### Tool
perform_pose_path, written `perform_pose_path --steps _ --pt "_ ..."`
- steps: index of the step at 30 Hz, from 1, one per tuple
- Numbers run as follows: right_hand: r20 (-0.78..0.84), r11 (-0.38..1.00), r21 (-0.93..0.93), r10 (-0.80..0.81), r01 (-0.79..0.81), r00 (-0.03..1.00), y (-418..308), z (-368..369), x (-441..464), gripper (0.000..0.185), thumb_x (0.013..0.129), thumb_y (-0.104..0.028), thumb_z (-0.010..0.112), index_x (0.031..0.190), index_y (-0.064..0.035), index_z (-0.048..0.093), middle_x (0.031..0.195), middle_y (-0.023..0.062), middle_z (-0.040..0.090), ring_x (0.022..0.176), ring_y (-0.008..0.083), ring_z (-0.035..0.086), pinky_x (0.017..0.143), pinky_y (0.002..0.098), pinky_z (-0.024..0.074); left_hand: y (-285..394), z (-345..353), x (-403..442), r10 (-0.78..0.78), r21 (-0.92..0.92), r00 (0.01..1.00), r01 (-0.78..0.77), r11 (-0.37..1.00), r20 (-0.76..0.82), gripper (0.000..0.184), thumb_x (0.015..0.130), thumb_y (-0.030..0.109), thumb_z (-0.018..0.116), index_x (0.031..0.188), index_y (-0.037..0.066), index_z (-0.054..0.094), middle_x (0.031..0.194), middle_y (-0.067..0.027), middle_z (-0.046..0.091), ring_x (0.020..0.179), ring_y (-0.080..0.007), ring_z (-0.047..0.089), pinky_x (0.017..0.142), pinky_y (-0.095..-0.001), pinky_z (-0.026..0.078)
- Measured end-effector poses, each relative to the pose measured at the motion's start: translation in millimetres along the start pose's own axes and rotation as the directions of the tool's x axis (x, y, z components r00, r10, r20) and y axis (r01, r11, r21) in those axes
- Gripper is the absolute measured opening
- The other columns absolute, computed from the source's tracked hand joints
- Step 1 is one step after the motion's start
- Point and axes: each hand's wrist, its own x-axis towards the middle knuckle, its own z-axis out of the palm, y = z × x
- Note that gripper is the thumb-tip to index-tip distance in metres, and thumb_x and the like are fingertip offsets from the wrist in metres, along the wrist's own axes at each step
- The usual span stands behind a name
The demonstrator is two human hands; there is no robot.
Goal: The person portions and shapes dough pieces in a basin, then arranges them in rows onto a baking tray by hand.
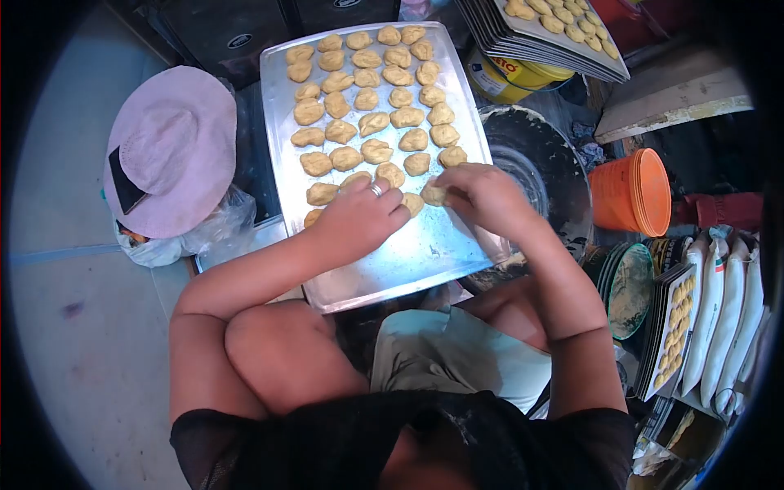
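Observation:
A metal tray [367, 282] lies in front of me with rows of yellowish dough pieces [376, 151] on it. My left hand [359, 219], with a ring on one finger, is over the lower rows, its fingers bent down among the dough pieces and partly hiding them. What it grips, if anything, is hidden. My right hand [482, 200] is at the tray's right side, thumb and fingers closed on a dough piece [434, 193] at the right end of the lowest row. Another dough piece [412, 203] sits between the two hands.
A pink hat [167, 147] with a dark phone [126, 181] lies at left. Right of the tray are a large black basin [563, 155], orange buckets [633, 196] and a yellow bucket [510, 77]. Stacked trays of dough [563, 28] stand upper right, others [674, 331] lower right.

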Motion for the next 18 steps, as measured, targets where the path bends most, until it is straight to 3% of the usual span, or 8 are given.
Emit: perform_pose_path --steps 4,6,7,11,14,16,17,18 --pt "0.121 0.993 -0.044 0.115 -0.111 0.986 13 -27 -21 0.027 0.077 -0.012 0.066 0.104 -0.0102 0.065 0.096 0.0121 0.062 0.09 0.033 0.063 0.078 0.0409 0.0492 0 -4 -1 -0.109 -0.031 0.993 0.107 0.994 -0.051 0.023 0.075 0.014 0.059 0.097 0.01 0.063 0.087 -0.0033 0.057 0.088 -0.0213 0.056 0.076 -0.036 0.043" --pt "0.165 0.993 -0.027 0.115 -0.113 0.98 32 -18 -20 0.036 0.073 -0.007 0.071 0.108 -0.0085 0.063 0.095 0.0116 0.06 0.09 0.0316 0.062 0.077 0.0383 0.0487 0 0 1 -0.065 -0.053 0.997 0.062 0.997 -0.048 0.025 0.074 0.015 0.061 0.098 0.011 0.063 0.09 -0.0038 0.058 0.089 -0.022 0.056 0.077 -0.0367 0.043" --pt "0.082 0.992 -0.026 0.122 -0.121 0.989 32 -12 -12 0.031 0.073 -0.006 0.073 0.103 -0.0068 0.063 0.094 0.0104 0.06 0.084 0.028 0.062 0.073 0.0358 0.0489 -1 2 2 -0.04 -0.061 0.998 0.037 0.997 -0.046 0.026 0.073 0.015 0.061 0.099 0.011 0.063 0.092 -0.0041 0.059 0.09 -0.0224 0.056 0.077 -0.037 0.043" --pt "0.091 0.905 0.347 0.23 -0.248 0.969 23 -9 -4 0.024 0.075 -0.003 0.073 0.097 -0.004 0.064 0.085 0.007 0.061 0.073 0.0178 0.059 0.067 0.0295 0.0485 -4 1 7 -0.062 -0.045 0.997 0.06 0.997 -0.047 0.024 0.075 0.019 0.064 0.098 0.012 0.063 0.089 -0.0041 0.057 0.09 -0.0207 0.056 0.077 -0.0357 0.042" --pt "-0.088 0.977 0.184 0.123 -0.106 0.988 26 -10 -8 0.025 0.074 -0.003 0.073 0.097 -0.004 0.064 0.084 0.0082 0.061 0.074 0.0207 0.061 0.068 0.0312 0.0492 -7 -9 0 -0.108 -0.157 0.994 0.102 0.982 -0.026 0.032 0.077 0.022 0.069 0.106 0.011 0.062 0.101 -0.0073 0.06 0.096 -0.0253 0.056 0.084 -0.0398 0.043" --pt "-0.072 0.983 0.162 0.098 -0.085 0.993 32 -3 -10 0.024 0.073 -0.003 0.073 0.095 -0.004 0.064 0.087 0.0103 0.061 0.076 0.0235 0.062 0.069 0.0331 0.0498 -20 -25 -12 -0.143 -0.153 0.987 0.131 0.979 -0.072 0.031 0.079 0.022 0.069 0.107 0.011 0.062 0.103 -0.0079 0.06 0.097 -0.0265 0.056 0.086 -0.041 0.043" --pt "-0.051 0.982 0.178 0.077 -0.067 0.996 29 -5 -9 0.017 0.078 -0.009 0.064 0.095 -0.0061 0.067 0.094 0.0165 0.064 0.09 0.0349 0.063 0.081 0.0404 0.0495 -32 -41 -17 -0.197 -0.205 0.98 0.191 0.96 -0.009 0.032 0.079 0.021 0.07 0.108 0.01 0.063 0.103 -0.008 0.059 0.098 -0.0281 0.056 0.086 -0.0423 0.043" --pt "-0.03 0.983 0.17 0.081 -0.075 0.996 23 -8 -9 0.016 0.079 -0.012 0.064 0.094 -0.0064 0.068 0.095 0.0171 0.064 0.09 0.0351 0.063 0.081 0.0404 0.0495 -40 -60 -24 -0.251 -0.176 0.967 0.253 0.951 0.034 0.032 0.078 0.021 0.07 0.107 0.009 0.063 0.103 -0.0087 0.06 0.097 -0.0288 0.056 0.086 -0.0423 0.043"
